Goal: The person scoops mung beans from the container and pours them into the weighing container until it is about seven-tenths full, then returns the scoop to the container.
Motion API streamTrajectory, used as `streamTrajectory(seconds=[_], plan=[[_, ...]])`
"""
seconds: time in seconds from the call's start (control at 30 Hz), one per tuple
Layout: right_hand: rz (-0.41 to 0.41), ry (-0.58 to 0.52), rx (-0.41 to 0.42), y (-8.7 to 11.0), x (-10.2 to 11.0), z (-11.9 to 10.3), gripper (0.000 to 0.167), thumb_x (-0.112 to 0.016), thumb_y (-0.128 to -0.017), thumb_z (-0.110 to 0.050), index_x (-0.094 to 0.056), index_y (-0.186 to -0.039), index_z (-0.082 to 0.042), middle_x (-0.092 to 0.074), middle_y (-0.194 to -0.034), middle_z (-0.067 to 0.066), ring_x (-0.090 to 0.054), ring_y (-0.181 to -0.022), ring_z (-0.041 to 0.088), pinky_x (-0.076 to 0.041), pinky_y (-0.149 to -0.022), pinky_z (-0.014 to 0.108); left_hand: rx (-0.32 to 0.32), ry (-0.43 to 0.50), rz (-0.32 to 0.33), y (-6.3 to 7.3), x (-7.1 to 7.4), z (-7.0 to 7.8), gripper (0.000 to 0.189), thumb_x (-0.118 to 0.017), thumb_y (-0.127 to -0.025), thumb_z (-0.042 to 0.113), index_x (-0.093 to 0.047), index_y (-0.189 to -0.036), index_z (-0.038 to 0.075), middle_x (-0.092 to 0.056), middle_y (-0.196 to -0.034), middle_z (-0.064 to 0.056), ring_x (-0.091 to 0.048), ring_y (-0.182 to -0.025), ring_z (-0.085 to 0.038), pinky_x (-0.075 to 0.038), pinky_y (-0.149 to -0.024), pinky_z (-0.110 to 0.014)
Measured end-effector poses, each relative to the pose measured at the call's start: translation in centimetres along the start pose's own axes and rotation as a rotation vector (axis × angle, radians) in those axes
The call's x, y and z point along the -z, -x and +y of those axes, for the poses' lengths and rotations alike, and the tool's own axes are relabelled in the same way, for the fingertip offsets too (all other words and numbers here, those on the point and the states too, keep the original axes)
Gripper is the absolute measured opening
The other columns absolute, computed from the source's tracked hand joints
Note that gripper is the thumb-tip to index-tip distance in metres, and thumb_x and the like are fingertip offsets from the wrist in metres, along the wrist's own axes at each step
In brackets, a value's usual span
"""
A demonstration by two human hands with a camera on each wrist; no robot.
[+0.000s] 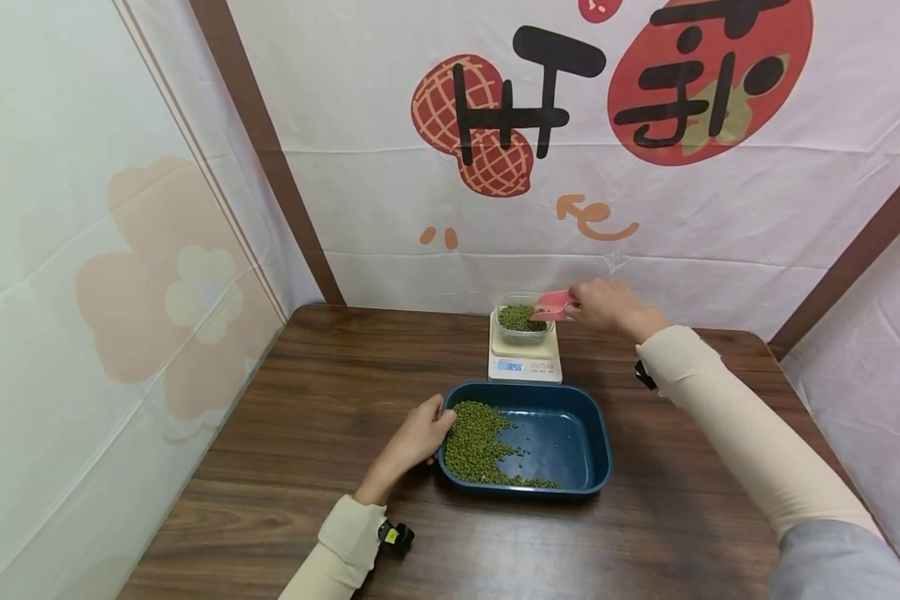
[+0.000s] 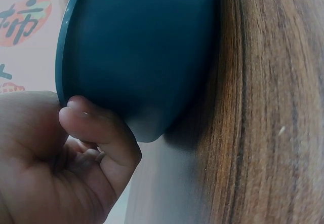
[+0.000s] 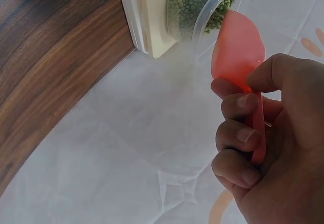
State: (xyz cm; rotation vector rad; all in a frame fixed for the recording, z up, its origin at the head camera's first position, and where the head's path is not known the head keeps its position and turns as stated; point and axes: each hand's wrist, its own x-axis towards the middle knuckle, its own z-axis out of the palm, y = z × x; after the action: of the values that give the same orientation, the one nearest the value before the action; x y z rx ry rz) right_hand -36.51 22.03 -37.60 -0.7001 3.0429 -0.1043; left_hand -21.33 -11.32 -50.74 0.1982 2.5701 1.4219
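Note:
In my right hand (image 1: 606, 307) I grip the handle of a pink scoop (image 3: 240, 46), fingers curled round it. Its tip reaches over the rim of a clear plastic container (image 1: 526, 336) that holds green beans (image 1: 516, 317), likely mung beans. This container stands on a white digital scale (image 1: 497, 367) with a lit display. My left hand (image 1: 420, 429) grips the left rim of a blue rectangular tray (image 1: 598, 467); in the left wrist view its fingers curl against the tray's outer wall. More green beans (image 1: 476, 446) lie heaped along the tray's left side.
All of this stands on a dark wooden table (image 1: 330, 400). Directly behind it hangs a white printed cloth (image 1: 375, 200), with another cloth (image 1: 120, 300) along the left. The scale is between the tray and the table's back edge.

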Motion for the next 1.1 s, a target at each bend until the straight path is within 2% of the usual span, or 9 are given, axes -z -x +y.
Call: streamTrajectory(seconds=[0.3,0.57,0.9,1.1], plan=[[-0.005,0.015,-0.009,0.1,0.3,-0.1,0.019,-0.061,-0.102,-0.023,-0.066,-0.096,-0.005,-0.057,-0.077,0.006,-0.052,-0.073,0.024,-0.041,-0.068,0.038,-0.004,-0.006,0.0,0.0,0.0,-0.1,0.027,-0.046,-0.11,0.018,-0.043,-0.084,0.01,-0.043,-0.06,0.0,-0.046,-0.044,-0.016,-0.043,-0.043,-0.026],[0.015,0.015,-0.001,0.6,0.3,-0.1,0.02,-0.059,-0.102,-0.022,-0.064,-0.092,-0.006,-0.051,-0.074,0.004,-0.049,-0.071,0.022,-0.038,-0.066,0.036,0.001,0.001,-0.002,0.0,0.0,-0.1,0.027,-0.046,-0.11,0.018,-0.042,-0.084,0.011,-0.043,-0.06,0.0,-0.046,-0.044,-0.016,-0.043,-0.043,-0.026],[0.035,-0.047,-0.013,1.5,0.0,-0.2,0.022,-0.061,-0.103,-0.025,-0.065,-0.099,-0.004,-0.053,-0.075,0.005,-0.051,-0.072,0.023,-0.039,-0.067,0.036,0.001,-0.002,-0.001,0.0,-0.1,-0.1,0.027,-0.046,-0.11,0.018,-0.042,-0.084,0.011,-0.042,-0.061,0.0,-0.046,-0.044,-0.016,-0.044,-0.043,-0.026],[0.059,-0.067,-0.005,2.1,-0.3,-0.3,0.022,-0.059,-0.103,-0.025,-0.064,-0.097,-0.004,-0.048,-0.072,0.004,-0.05,-0.067,0.021,-0.038,-0.064,0.034,0.003,-0.006,0.001,0.1,0.0,0.0,0.027,-0.046,-0.11,0.019,-0.042,-0.084,0.011,-0.042,-0.06,0.0,-0.046,-0.044,-0.016,-0.043,-0.043,-0.026]])
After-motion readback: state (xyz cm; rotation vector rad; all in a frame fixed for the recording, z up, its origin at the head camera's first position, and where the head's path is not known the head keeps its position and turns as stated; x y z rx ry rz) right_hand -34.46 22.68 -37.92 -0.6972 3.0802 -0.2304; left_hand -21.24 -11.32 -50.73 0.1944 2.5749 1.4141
